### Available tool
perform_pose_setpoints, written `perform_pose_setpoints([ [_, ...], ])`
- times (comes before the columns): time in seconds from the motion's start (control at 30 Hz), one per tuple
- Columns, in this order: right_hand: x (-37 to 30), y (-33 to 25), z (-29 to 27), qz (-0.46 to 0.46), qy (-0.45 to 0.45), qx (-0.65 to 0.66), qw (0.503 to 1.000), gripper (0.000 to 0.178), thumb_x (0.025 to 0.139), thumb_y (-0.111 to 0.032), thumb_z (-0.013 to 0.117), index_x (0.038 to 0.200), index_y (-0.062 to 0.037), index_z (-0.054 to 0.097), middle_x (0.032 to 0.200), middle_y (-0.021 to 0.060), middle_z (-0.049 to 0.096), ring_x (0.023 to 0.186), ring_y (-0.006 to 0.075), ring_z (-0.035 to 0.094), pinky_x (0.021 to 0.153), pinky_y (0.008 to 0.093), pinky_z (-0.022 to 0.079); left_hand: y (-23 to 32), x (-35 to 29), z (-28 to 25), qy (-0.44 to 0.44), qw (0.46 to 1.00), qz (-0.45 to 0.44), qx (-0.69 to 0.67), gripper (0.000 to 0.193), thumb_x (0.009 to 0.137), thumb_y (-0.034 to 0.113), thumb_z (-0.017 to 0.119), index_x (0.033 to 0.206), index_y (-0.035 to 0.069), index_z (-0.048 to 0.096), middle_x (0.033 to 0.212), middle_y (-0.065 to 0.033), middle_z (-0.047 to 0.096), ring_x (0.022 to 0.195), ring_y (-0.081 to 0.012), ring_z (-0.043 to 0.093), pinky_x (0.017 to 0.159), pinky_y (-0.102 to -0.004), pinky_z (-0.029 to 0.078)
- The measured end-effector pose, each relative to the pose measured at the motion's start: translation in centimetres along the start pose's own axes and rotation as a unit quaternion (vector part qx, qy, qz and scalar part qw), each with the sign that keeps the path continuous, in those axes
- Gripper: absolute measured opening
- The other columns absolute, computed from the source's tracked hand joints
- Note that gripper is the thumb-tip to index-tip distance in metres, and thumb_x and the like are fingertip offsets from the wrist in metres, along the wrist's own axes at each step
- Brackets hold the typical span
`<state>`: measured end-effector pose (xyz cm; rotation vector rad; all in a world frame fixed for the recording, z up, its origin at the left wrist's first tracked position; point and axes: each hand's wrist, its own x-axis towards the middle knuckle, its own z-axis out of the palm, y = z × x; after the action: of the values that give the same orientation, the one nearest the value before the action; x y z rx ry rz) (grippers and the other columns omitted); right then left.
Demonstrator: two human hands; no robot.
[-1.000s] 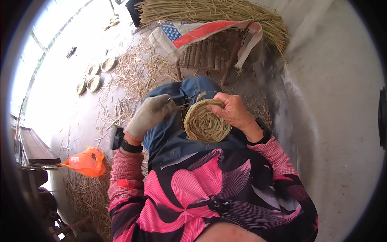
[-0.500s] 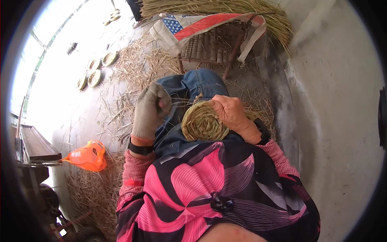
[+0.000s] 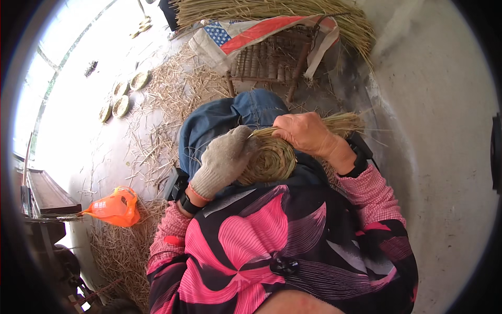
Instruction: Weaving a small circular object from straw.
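A round coiled straw piece [image 3: 273,161] rests on my lap, its spiral winding facing up. My left hand [image 3: 228,157], in a grey knit glove, is closed over the coil's upper left edge. My bare right hand [image 3: 307,137] grips a bundle of loose straw [image 3: 344,123] along the coil's upper right rim. Straw ends fan out to the right past that hand, and a short stretch of straw shows between the two hands. The glove hides the coil's left part. The fingertips of both hands are partly hidden.
Ahead stands a low slatted bamboo seat [image 3: 266,64], partly draped with a printed woven sack [image 3: 246,39]. Behind it lies a large straw pile [image 3: 282,10]. Several round straw pieces [image 3: 121,106] sit on the floor at left, beyond scattered straw. An orange plastic bag [image 3: 113,206] hangs near my left.
My left hand has come down and right onto the coil. My right hand has moved slightly right and up, and the straw bundle now sticks out further beyond it.
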<state>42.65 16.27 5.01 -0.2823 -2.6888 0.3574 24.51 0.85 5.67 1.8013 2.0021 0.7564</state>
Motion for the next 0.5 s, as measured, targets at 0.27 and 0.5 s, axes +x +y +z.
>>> perform_pose_setpoints([
  [0.27, -1.6, -3.0, 3.4, 0.145, 0.075, 0.071, 0.984, 0.027, 0.097, -0.032, 0.057, 0.089, -0.0067, 0.058, 0.077, 0.0145, 0.063, 0.071, 0.0364, 0.063, 0.057, 0.0425, 0.049, -1.2, -1.7, 1.9, 0.073, 0.994, -0.024, -0.078, 0.018, 0.093, 0.016, 0.057, 0.109, 0.007, 0.058, 0.093, -0.0196, 0.066, 0.089, -0.0397, 0.064, 0.075, -0.0428, 0.05],
  [0.5, -0.8, -3.1, 3.6, 0.101, 0.2, 0.099, 0.97, 0.019, 0.095, -0.024, 0.06, 0.088, -0.0068, 0.056, 0.074, 0.0145, 0.062, 0.068, 0.0364, 0.063, 0.057, 0.0437, 0.048, -2.0, -2.3, -0.2, 0.117, 0.947, 0.001, -0.3, 0.011, 0.09, 0.002, 0.056, 0.101, 0.001, 0.059, 0.093, -0.0132, 0.067, 0.083, -0.026, 0.067, 0.073, -0.0331, 0.053],
])
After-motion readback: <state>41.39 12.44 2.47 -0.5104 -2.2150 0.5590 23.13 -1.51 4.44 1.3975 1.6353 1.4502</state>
